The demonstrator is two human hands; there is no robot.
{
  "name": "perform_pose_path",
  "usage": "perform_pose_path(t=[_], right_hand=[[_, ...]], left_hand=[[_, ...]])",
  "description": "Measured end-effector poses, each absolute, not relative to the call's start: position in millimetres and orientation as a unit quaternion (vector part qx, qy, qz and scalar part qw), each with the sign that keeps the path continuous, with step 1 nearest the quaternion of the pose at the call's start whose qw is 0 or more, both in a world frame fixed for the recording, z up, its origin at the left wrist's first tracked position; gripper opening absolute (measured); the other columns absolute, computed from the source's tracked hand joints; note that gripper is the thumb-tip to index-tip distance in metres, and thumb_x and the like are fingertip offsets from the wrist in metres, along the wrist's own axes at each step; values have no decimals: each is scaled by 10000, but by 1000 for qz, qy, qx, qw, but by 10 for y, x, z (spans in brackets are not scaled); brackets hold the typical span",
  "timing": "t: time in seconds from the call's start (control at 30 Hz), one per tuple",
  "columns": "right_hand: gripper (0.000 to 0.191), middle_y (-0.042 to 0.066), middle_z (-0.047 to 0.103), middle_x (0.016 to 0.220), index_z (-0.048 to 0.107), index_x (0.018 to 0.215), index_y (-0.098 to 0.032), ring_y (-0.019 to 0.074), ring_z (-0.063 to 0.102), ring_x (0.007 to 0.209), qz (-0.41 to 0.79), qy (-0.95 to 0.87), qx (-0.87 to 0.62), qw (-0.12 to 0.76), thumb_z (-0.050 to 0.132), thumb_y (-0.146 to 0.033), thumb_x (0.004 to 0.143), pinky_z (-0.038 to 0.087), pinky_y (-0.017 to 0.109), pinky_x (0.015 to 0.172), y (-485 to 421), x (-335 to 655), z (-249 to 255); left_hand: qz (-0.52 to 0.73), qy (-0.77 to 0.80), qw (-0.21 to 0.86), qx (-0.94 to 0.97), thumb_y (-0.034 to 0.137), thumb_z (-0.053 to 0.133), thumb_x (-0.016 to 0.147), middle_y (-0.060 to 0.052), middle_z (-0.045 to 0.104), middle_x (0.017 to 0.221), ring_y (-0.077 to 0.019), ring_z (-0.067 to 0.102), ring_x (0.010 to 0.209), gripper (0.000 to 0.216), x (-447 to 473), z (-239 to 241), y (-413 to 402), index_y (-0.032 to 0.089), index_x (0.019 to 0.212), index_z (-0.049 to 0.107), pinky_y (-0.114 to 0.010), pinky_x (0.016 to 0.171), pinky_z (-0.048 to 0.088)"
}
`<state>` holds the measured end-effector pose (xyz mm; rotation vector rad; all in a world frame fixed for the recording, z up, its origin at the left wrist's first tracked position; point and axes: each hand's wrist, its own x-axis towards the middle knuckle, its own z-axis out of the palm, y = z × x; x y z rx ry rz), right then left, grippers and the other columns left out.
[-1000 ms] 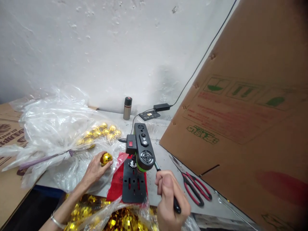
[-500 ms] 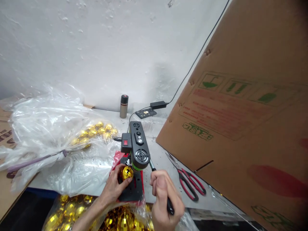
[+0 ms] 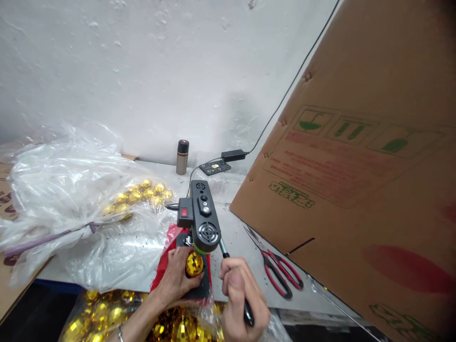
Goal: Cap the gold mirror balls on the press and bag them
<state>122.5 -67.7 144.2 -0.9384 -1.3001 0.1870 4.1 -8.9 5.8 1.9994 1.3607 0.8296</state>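
My left hand (image 3: pixel 177 276) is closed round a small gold mirror ball (image 3: pixel 194 264) and holds it on the black base plate under the head of a small black bench press (image 3: pixel 200 219). My right hand (image 3: pixel 239 295) is wrapped round the machine's black lever handle (image 3: pixel 235 281), just right of the ball. A red cloth (image 3: pixel 166 259) lies under the base plate.
A clear plastic bag (image 3: pixel 71 190) with several gold balls (image 3: pixel 142 195) lies at the left. More gold balls fill a bag (image 3: pixel 107 316) at the near edge. Red scissors (image 3: pixel 280 271) lie right of the machine. A big cardboard sheet (image 3: pixel 356 166) leans at the right. A steel flask (image 3: pixel 182 157) and a power adapter (image 3: pixel 233 155) stand by the wall.
My left hand carried the gold ball from the plastic bag at the left to the base plate under the machine's head. My right hand kept hold of the lever.
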Motion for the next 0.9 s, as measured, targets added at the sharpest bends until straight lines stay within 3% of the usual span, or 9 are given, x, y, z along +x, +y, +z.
perform_pose_path(t=[0.2,0.4,0.9], right_hand=[[322,-23,412,625,414,657,-179,91,444,575,-2,-585,-392,710,370,-119,969,356,244,541,-626,1220,1105],[355,-37,456,652,425,646,-189,93,435,557,-49,-560,-408,720,338,-173,989,447,320,796,-580,1177,934],[370,-43,413,653,378,621,-191,100,405,558,-37,-499,-405,766,314,-190,985,414,304,726,-541,1045,826]], left_hand=[[322,496,303,747,210,695,688,-68,593,1044,-281,516,998,454,28,30,-72,193,1114,541,-449,893,356],[330,487,310,747,206,692,690,-65,594,1049,-279,514,999,465,43,10,-75,202,1127,534,-445,888,337],[318,502,308,743,215,668,698,-73,583,1005,-284,497,973,385,54,34,-87,193,1059,535,-449,873,361]])
